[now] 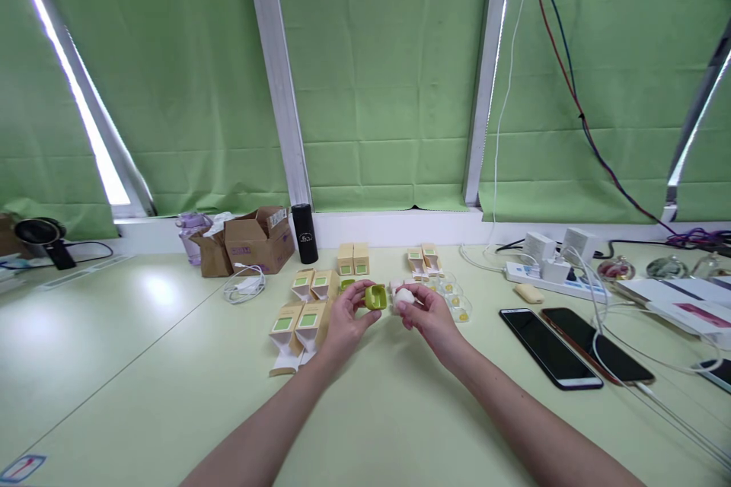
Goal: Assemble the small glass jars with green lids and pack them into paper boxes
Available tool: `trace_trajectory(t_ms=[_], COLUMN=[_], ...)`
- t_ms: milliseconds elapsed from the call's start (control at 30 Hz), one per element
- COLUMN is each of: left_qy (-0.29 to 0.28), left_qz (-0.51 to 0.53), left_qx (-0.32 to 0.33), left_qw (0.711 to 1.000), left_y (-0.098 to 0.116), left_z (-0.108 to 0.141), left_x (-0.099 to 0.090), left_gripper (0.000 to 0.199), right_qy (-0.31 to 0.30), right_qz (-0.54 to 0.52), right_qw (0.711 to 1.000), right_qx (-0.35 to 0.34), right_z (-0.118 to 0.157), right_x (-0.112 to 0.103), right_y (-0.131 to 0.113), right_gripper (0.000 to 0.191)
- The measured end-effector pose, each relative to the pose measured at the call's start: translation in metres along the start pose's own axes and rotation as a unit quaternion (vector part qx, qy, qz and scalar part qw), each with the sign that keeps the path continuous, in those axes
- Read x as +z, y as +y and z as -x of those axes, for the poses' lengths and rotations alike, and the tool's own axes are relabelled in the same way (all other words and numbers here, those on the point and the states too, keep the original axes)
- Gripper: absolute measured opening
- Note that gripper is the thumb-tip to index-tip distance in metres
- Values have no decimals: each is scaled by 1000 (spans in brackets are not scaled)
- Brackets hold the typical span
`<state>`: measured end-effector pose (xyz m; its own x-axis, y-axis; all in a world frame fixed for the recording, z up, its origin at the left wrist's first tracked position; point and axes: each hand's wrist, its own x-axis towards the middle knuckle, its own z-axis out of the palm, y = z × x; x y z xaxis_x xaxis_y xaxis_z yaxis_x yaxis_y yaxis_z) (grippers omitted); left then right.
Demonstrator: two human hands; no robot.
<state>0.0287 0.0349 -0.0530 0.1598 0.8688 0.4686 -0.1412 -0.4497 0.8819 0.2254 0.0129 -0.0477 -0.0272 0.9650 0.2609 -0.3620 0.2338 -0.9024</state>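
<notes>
My left hand (pixel 351 317) grips a small olive-green square cup (pixel 375 297), its hollow side turned toward me. Just to its right, my right hand (pixel 427 313) pinches a small white rounded piece (pixel 405 297); its exact kind I cannot make out. The two held things are close but apart, above the table. Left of my left hand stand several small beige cartons (pixel 314 318) with green labels, some with their flaps open. Beyond my right hand lies a clear plastic tray (pixel 460 313) with round cups and yellow bits. Another green piece (pixel 346 284) shows partly behind my left fingers.
Two more pairs of cartons (pixel 353 259) (pixel 424 261) stand farther back. A black tumbler (pixel 304 233) and brown cardboard box (pixel 260 241) are at the back left, near a coiled white cable (pixel 245 286). Phones (pixel 549 348), a power strip (pixel 557 281) and loose cables occupy the right.
</notes>
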Motion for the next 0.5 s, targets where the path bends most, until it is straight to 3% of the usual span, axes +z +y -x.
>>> trace_trajectory(t_ms=[233,500], left_qy=[14,21], left_qz=[-60,-156], left_qx=[-1,17], left_qw=[998,987], left_y=[0,3], left_z=[0,2], left_x=[2,4], left_gripper=[50,47], right_qy=[-28,-2], right_qz=[-46,50], right_qw=[997,999], right_qx=[54,-6], right_z=[-6,-6], right_x=[-7,-4], right_y=[2,4], right_gripper=[47,49])
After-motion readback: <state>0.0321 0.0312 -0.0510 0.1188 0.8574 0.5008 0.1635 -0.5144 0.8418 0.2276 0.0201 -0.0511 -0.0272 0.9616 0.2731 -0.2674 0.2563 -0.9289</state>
